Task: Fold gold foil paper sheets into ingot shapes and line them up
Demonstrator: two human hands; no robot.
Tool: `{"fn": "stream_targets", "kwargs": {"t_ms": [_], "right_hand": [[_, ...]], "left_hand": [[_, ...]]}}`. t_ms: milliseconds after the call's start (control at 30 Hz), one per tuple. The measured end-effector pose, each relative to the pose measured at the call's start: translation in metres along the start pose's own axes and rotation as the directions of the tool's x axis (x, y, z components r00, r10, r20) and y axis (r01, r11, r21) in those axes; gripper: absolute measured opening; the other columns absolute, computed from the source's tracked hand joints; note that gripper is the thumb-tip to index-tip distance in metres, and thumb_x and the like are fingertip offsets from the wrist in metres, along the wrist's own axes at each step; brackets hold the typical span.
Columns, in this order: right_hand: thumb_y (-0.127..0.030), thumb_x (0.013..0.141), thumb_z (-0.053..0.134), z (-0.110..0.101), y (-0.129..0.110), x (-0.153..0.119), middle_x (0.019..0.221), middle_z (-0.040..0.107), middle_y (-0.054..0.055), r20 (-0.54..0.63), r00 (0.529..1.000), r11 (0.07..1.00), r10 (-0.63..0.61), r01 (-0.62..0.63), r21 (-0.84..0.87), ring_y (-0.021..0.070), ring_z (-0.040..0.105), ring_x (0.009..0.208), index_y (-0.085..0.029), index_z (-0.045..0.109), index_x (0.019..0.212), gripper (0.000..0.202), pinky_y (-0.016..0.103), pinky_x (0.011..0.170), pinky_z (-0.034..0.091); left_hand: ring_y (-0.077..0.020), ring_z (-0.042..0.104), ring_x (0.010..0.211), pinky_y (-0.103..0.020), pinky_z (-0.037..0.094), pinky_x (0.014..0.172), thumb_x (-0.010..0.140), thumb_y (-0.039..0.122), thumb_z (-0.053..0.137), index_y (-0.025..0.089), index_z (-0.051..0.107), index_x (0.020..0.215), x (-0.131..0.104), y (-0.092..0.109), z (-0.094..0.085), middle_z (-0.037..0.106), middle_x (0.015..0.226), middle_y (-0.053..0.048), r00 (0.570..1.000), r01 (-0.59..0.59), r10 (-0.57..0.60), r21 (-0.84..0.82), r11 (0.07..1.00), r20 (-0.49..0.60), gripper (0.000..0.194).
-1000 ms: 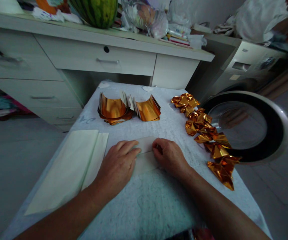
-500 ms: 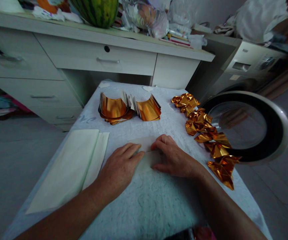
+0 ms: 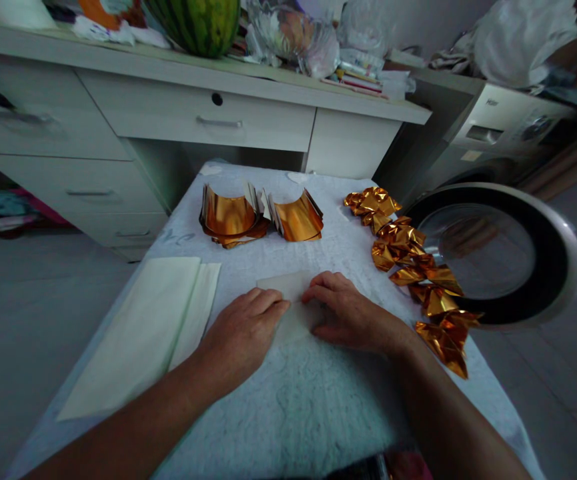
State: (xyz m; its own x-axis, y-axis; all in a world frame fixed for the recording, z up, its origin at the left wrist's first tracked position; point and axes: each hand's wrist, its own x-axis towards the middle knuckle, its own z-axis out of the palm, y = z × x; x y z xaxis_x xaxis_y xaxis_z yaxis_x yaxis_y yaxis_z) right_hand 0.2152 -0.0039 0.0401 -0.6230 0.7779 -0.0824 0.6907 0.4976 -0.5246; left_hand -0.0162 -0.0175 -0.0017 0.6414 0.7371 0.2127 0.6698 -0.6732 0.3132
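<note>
A small whitish sheet (image 3: 291,283) lies on the cloth-covered table between my hands. My left hand (image 3: 248,333) rests on its left side, thumb and fingers pressed together at the paper. From the right, my right hand (image 3: 345,312) grips the sheet with curled fingers, thumb lower down. Two stacks of curved gold foil sheets, a left one (image 3: 231,215) and a right one (image 3: 298,219), stand behind my hands. Folded gold foil pieces (image 3: 398,243) run in a line down the right side. Large pale paper sheets (image 3: 138,327) lie at the left.
The table (image 3: 288,420) stands before a white drawer cabinet (image 3: 263,123), its top holding a watermelon (image 3: 198,23) and plastic bags. An open washing machine door (image 3: 498,253) borders the table's right edge.
The fingers of both hands have shifted slightly on the small sheet, and my right thumb has drawn in a little to the right. The view has moved slightly.
</note>
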Motion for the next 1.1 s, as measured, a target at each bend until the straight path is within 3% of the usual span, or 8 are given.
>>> {"fn": "stream_targets", "kwargs": {"t_ms": [233, 500, 600, 733, 933, 1100], "right_hand": [[-0.017, 0.07, 0.069, 0.004, 0.002, -0.001, 0.116, 0.053, 0.01, -0.013, 1.0, 0.998, -0.027, 0.027, -0.053, 0.025, 0.047, 0.105, -0.018, 0.059, 0.116, 0.047, 0.042, 0.097, 0.041], [-0.011, 0.074, 0.062, 0.006, -0.003, 0.002, 0.105, 0.058, 0.008, -0.064, 0.996, 0.993, -0.061, 0.054, -0.103, 0.0237, 0.05, 0.099, -0.02, 0.065, 0.105, 0.033, 0.04, 0.091, 0.039], [-0.013, 0.075, 0.061, 0.005, -0.005, 0.003, 0.103, 0.06, 0.008, -0.065, 0.995, 0.993, -0.07, 0.063, -0.102, 0.0235, 0.051, 0.098, -0.018, 0.066, 0.104, 0.029, 0.04, 0.09, 0.039], [-0.016, 0.079, 0.06, 0.002, -0.005, 0.002, 0.102, 0.061, 0.008, -0.069, 0.993, 0.991, -0.099, 0.091, -0.099, 0.0233, 0.052, 0.096, -0.016, 0.067, 0.105, 0.028, 0.04, 0.09, 0.039], [-0.016, 0.082, 0.055, 0.001, -0.007, 0.004, 0.098, 0.063, 0.009, -0.087, 0.986, 0.986, -0.143, 0.134, -0.102, 0.0227, 0.055, 0.092, -0.015, 0.068, 0.098, 0.021, 0.039, 0.088, 0.039], [-0.019, 0.084, 0.054, 0.006, -0.01, 0.003, 0.092, 0.065, 0.009, -0.154, 0.976, 0.987, -0.152, 0.14, -0.081, 0.0236, 0.056, 0.091, -0.013, 0.066, 0.093, 0.016, 0.039, 0.086, 0.04]], "left_hand": [[-0.0244, 0.056, 0.097, -0.043, 0.052, 0.087, 0.088, 0.008, 0.048, 0.016, 0.062, 0.11, 0.0, 0.002, -0.003, 0.063, 0.106, -0.009, 1.0, 0.012, -0.012, -0.023, 1.0, 0.006, 0.027], [-0.0244, 0.055, 0.098, -0.043, 0.05, 0.088, 0.091, 0.012, 0.048, 0.016, 0.062, 0.114, -0.001, 0.003, -0.005, 0.06, 0.104, -0.008, 0.999, 0.037, -0.036, -0.051, 0.998, 0.029, 0.027], [-0.0245, 0.055, 0.099, -0.044, 0.049, 0.089, 0.096, 0.025, 0.048, 0.017, 0.061, 0.116, 0.0, 0.005, -0.011, 0.061, 0.105, -0.008, 0.998, 0.051, -0.047, -0.092, 0.994, 0.049, 0.025], [-0.0268, 0.055, 0.099, -0.045, 0.05, 0.087, 0.092, 0.046, 0.055, 0.017, 0.061, 0.116, 0.001, 0.006, -0.017, 0.061, 0.107, -0.01, 0.997, 0.052, -0.045, -0.129, 0.99, 0.063, 0.038], [-0.0236, 0.059, 0.091, -0.041, 0.05, 0.082, 0.096, 0.026, 0.046, 0.018, 0.061, 0.101, -0.002, 0.001, -0.013, 0.065, 0.095, -0.006, 0.997, 0.07, -0.071, -0.142, 0.987, -0.001, 0.018], [-0.0227, 0.061, 0.081, -0.039, 0.05, 0.075, 0.096, 0.02, 0.041, 0.018, 0.059, 0.086, -0.004, -0.001, -0.009, 0.065, 0.083, -0.005, 0.997, 0.053, -0.058, -0.099, 0.994, -0.048, 0.021]]}}
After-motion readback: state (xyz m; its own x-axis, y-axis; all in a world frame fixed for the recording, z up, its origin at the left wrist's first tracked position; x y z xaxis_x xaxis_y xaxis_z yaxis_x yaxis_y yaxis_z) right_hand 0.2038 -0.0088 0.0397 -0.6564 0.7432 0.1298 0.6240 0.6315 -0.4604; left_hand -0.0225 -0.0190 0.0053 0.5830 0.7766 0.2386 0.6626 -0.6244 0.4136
